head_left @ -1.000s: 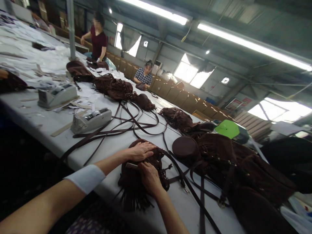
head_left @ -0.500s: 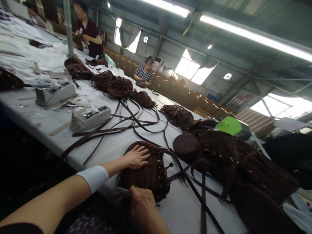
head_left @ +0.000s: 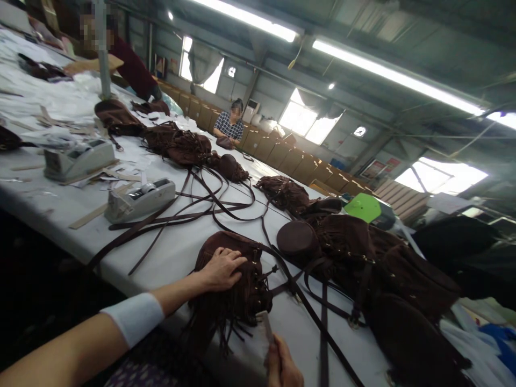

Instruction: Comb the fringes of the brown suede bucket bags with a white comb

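A dark brown fringed bag (head_left: 226,242) lies on the white table in front of me, its fringe hanging over the near edge. My left hand (head_left: 222,269) rests on top of it, fingers laid over the fringe and not wrapped round anything. Closed round the handle of a pale comb (head_left: 266,327), my right hand (head_left: 282,363) is at the lower right of the bag. The comb's toothed end is by the fringe tips; whether it touches them I cannot tell. A long brown strap (head_left: 296,285) runs from the bag toward the table's near side.
More brown bags (head_left: 342,236) are heaped at the right. Others (head_left: 177,142) lie farther back among tangled straps (head_left: 226,201). Two tape dispensers (head_left: 139,200) stand at the left near paper scraps. A green panel (head_left: 363,208) rises behind the heap. Two people (head_left: 229,126) work across the table.
My right hand has moved right, away from the bag's near edge, and the comb now shows clearly. My left hand's fingers are less spread. A co-worker at the far left has leaned across the table.
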The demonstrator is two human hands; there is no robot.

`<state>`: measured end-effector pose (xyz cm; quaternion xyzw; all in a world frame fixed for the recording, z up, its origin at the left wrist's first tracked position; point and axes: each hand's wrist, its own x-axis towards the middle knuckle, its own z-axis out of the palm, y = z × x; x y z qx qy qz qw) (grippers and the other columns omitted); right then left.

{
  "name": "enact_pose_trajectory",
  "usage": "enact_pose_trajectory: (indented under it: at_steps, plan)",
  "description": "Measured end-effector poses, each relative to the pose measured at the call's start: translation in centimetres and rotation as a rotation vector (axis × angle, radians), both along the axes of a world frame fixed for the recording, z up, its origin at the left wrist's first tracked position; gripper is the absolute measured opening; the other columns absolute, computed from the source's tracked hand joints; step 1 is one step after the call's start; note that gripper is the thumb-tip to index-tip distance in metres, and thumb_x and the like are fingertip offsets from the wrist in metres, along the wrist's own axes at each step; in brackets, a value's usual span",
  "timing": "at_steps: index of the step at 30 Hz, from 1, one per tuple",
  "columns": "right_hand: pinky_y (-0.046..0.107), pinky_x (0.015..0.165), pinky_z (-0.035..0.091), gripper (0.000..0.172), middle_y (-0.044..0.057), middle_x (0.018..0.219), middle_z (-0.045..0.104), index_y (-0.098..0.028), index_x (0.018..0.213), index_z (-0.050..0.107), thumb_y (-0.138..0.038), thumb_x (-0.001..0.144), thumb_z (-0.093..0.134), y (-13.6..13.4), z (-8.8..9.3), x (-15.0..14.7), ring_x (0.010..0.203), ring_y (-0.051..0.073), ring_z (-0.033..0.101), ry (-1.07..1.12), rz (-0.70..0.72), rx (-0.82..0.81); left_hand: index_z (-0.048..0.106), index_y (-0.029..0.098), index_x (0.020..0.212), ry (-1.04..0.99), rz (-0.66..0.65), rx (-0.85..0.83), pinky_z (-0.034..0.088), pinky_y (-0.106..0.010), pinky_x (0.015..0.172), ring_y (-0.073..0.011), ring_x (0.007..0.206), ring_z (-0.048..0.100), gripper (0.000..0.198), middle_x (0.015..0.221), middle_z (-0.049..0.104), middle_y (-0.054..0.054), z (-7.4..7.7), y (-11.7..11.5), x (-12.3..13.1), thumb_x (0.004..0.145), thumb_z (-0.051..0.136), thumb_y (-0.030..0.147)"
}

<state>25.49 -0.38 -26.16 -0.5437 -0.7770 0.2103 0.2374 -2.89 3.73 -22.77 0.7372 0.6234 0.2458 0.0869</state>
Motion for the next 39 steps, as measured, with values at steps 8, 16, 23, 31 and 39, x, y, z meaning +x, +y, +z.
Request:
enact_pose_trajectory:
  at_steps: [8, 16, 23, 31, 39]
  plan:
    - [0.032, 0.064, 0.049, 0.05, 0.008, 0.079, 0.069, -0.019, 0.123, 0.056, -0.048, 0.096, 0.026, 2.6, 4.0, -1.6, 0.069, 0.024, 0.066, 0.01, 0.01, 0.061, 0.061, 0.02, 0.099, 0.067, -0.071, 0.105, 0.049, -0.039, 0.078, -0.0244, 0.087, 0.059, 0.019, 0.091, 0.06, -0.007, -1.9, -3.0, 4.9, 0.089, 0.054, 0.034]
    - [0.025, 0.069, 0.043, 0.038, 0.005, 0.093, 0.069, -0.026, 0.119, 0.06, -0.018, 0.092, 0.034, 6.6, 10.3, -6.5, 0.081, 0.018, 0.065, -0.218, 0.386, 0.184, 0.063, 0.019, 0.089, 0.134, -0.211, 0.263, 0.048, -0.025, 0.066, -0.0144, 0.07, 0.057, 0.03, 0.08, 0.057, -0.004, -2.8, -4.2, 3.4, 0.097, 0.034, 0.022]
    - [0.025, 0.06, 0.034, 0.043, 0.001, 0.088, 0.065, -0.03, 0.114, 0.062, -0.011, 0.079, 0.046, 7.0, 11.7, -9.8, 0.072, 0.016, 0.059, -0.407, 0.588, 0.218, 0.066, 0.016, 0.09, -0.026, -0.264, 0.483, 0.048, -0.026, 0.068, -0.0155, 0.071, 0.057, 0.029, 0.076, 0.059, -0.005, 0.8, -4.4, 2.8, 0.095, 0.038, 0.017]
    - [0.023, 0.052, 0.03, 0.022, -0.004, 0.056, 0.053, -0.018, 0.066, 0.064, -0.039, 0.071, 0.067, 4.0, 9.1, -9.0, 0.054, 0.012, 0.045, -0.13, 0.507, -0.148, 0.069, 0.018, 0.079, -0.775, -0.024, 0.137, 0.047, -0.025, 0.065, -0.0151, 0.07, 0.06, 0.012, 0.075, 0.064, -0.002, 3.5, -3.4, 3.1, 0.082, 0.064, 0.029]
    - [0.02, 0.05, 0.026, 0.016, -0.007, 0.061, 0.04, -0.017, 0.072, 0.062, -0.032, 0.076, 0.065, 2.2, 11.2, -7.8, 0.056, 0.008, 0.033, 0.301, 0.712, -0.689, 0.059, 0.019, 0.104, -0.963, 0.088, 0.141, 0.048, -0.028, 0.071, -0.016, 0.073, 0.064, 0.036, 0.083, 0.064, -0.002, -1.3, -4.4, 1.6, 0.095, 0.037, 0.045]
